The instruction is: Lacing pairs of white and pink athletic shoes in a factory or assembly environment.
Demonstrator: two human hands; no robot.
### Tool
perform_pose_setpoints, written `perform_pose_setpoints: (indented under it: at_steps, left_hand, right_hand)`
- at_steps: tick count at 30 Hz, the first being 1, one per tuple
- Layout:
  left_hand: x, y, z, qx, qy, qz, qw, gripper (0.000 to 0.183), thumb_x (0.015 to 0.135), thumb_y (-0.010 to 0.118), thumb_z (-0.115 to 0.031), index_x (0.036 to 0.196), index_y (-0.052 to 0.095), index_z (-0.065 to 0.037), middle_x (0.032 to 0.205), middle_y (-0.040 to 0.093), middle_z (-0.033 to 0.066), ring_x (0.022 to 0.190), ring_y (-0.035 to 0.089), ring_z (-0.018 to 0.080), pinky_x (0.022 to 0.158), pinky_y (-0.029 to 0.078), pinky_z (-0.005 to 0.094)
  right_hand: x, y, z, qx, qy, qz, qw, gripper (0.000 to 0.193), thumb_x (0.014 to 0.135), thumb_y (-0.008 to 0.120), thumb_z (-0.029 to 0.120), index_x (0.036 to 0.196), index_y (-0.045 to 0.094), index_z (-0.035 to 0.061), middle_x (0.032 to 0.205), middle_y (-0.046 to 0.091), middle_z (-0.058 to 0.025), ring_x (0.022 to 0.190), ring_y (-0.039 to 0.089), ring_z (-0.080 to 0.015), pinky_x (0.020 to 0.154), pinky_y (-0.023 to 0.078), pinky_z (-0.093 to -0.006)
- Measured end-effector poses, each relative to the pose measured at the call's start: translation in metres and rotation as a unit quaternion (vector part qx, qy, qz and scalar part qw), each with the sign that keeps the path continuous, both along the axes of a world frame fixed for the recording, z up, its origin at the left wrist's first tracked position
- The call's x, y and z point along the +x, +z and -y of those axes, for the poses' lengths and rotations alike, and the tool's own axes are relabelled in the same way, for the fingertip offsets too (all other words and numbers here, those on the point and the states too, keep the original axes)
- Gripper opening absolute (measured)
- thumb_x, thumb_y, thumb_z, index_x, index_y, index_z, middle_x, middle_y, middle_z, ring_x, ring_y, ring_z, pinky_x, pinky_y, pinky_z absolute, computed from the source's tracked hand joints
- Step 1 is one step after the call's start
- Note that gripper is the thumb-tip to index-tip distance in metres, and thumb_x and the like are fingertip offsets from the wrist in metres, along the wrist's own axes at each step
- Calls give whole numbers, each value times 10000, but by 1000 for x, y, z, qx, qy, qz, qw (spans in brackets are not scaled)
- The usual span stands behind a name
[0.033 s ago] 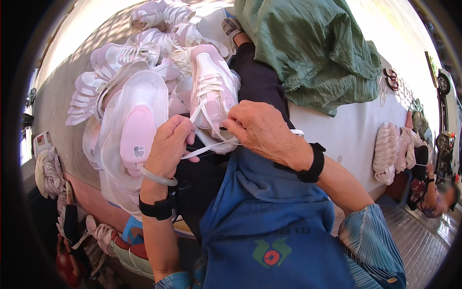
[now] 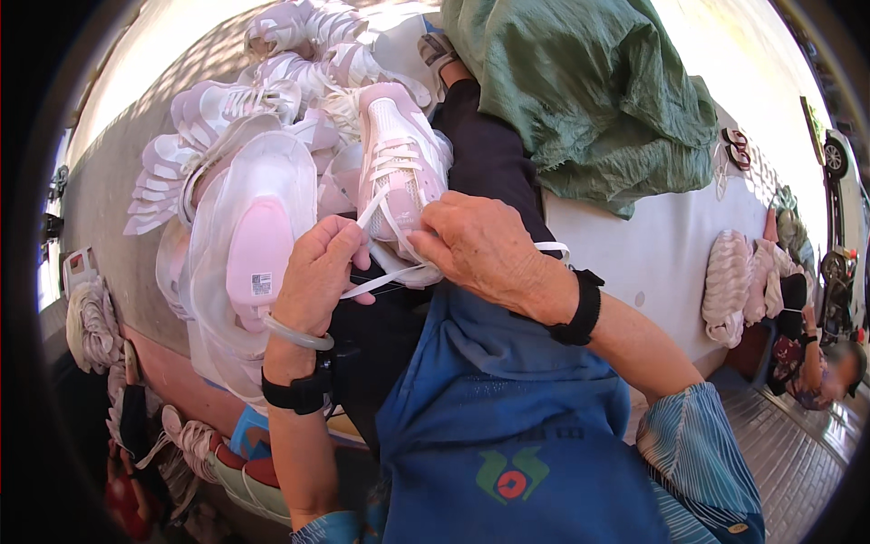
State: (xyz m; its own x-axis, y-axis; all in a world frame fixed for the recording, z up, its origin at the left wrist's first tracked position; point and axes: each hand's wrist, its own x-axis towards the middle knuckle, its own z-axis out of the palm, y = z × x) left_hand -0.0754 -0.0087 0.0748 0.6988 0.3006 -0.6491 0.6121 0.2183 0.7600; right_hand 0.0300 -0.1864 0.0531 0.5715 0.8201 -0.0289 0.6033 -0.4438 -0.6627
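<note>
Pinching lace (image 2: 373, 208) between thumb and fingers, left hand (image 2: 315, 272); right hand (image 2: 489, 249) curled tight, also gripping lace. Shoe (image 2: 404, 163) just beyond both, toe away, probably so tongue and lacing sit within easy reach.

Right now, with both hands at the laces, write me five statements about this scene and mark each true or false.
1. The left hand has hold of a white lace. True.
2. The shoe between the hands is black. False: it is pink and white.
3. The green cloth lies to the right of that shoe. True.
4. The pale bracelet is on the right wrist. False: it is on the left wrist.
5. Both wrists wear black bands. True.
</note>
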Motion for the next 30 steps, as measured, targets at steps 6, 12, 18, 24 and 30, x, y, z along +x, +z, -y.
perform_pose_setpoints:
  at_steps: [6, 12, 18, 24, 30]
  left_hand:
    - [-10, -4, -1, 2, -22, 30, 999, 213, 983, 497, -231, 966, 582, -37, 726, 550, -2, 511, 415, 10, 473, 525, 222]
    - [-10, 7, 19, -9, -39, 26, 999, 238, 993, 486, -251, 989, 587, -35, 830, 620, 23, 538, 458, 21, 485, 522, 215]
    - [-17, -9, 25, 36, -83, 18, 996, 298, 1000, 473, -291, 1018, 589, -17, 803, 618, 50, 557, 508, 56, 468, 517, 215]
    - [-15, -34, 39, 64, -8, 6, 998, 340, 999, 468, -297, 1004, 576, 25, 672, 573, 74, 482, 511, 98, 418, 518, 247]
    - [-7, -33, 38, 58, -10, -5, 998, 339, 989, 484, -291, 1020, 562, 37, 620, 525, 53, 445, 486, 93, 403, 521, 259]
  right_hand:
    - [-1, -3, -9, 19, -29, 8, 999, 155, 858, 610, 197, 882, 617, 44, 819, 616, -139, 740, 627, -354, 649, 509, -435]
    - [-1, -6, -9, -8, 9, -31, 999, 163, 829, 607, 188, 877, 622, 33, 780, 622, -156, 756, 631, -368, 662, 500, -453]
    - [-4, -4, -5, -38, 24, -69, 997, 190, 838, 591, 202, 839, 619, 14, 770, 628, -184, 736, 624, -394, 667, 488, -459]
    - [-8, 8, 7, -16, 73, -112, 991, 292, 842, 602, 247, 799, 604, -42, 708, 623, -250, 713, 630, -445, 629, 520, -475]
    - [-15, 12, 8, -165, 50, -64, 983, 212, 800, 657, 191, 846, 646, -16, 734, 660, -212, 715, 674, -386, 629, 543, -431]
